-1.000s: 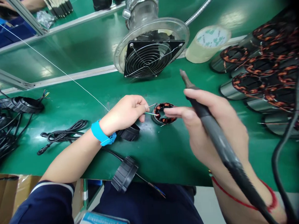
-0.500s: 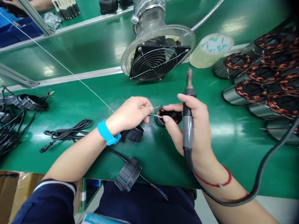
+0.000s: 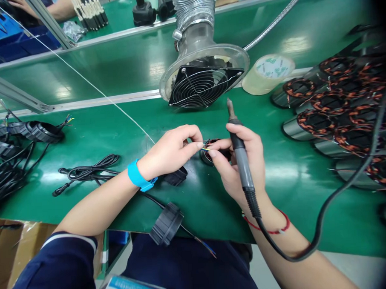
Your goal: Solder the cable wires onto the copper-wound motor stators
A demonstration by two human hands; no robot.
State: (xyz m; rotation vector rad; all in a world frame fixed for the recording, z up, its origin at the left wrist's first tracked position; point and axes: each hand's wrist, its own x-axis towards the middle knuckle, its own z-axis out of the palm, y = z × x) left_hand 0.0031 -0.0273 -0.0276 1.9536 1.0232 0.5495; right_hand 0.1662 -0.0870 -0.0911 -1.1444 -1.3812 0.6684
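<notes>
My left hand (image 3: 174,149), with a blue wristband (image 3: 139,174), is closed in a pinch on thin coloured wires (image 3: 206,149). My right hand (image 3: 254,163) is wrapped round a soldering iron (image 3: 244,165), its tip pointing up and away from me. Thumb and forefinger of that hand also meet at the wire ends, close to my left fingertips. Just beneath them stands a small stator (image 3: 207,158) with copper windings, partly hidden by my fingers. A black ring-shaped part (image 3: 177,177) lies under my left wrist. A thin pale strand (image 3: 114,104) runs down to behind my left hand.
Beyond my hands hangs a fume extractor with a fan grille (image 3: 198,88). A tape roll (image 3: 266,75) stands beside it. Several stators (image 3: 316,122) fill the right side. Black cables (image 3: 91,170) lie left; a black cap (image 3: 167,224) sits at the front edge.
My right hand has shifted slightly left, and the soldering iron's tip has swung left. The fingertips of both hands are closer together at the wires. The camera view has shifted a little.
</notes>
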